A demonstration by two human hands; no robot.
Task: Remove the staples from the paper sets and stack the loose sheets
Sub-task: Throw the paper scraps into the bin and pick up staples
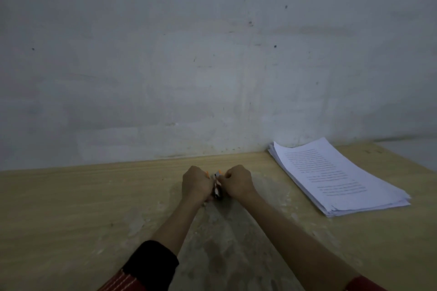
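Nearest the camera, a dark left sleeve [151,264] with red trim and the red edge of a right sleeve [361,284] lead into two bare forearms that converge over the worn middle of the wooden table [71,208].

Where they meet, the left hand [196,183] and the right hand [237,181] sit knuckles up and almost touching. Both have their fingers curled tight round a small tool [217,188] held between them. Only a black-and-white sliver and two orange tips show. It may be a staple remover, but too little is visible to be sure. No sheet of paper can be seen in either hand.

Farther off and well to the right lies the paper stack [335,175], flat on the table and well apart from both hands, its far corner close to the wall [189,54]. Its long axis runs near to far, slanting towards the near right, and the top sheet carries printed lines. I cannot tell whether the sheets are stapled or loose.

The coming move turns on that offset. The stack lies right of and beyond the grip, so the right hand is the nearer one. It would probably have to let go of the tool to fetch paper while the left keeps hold of it
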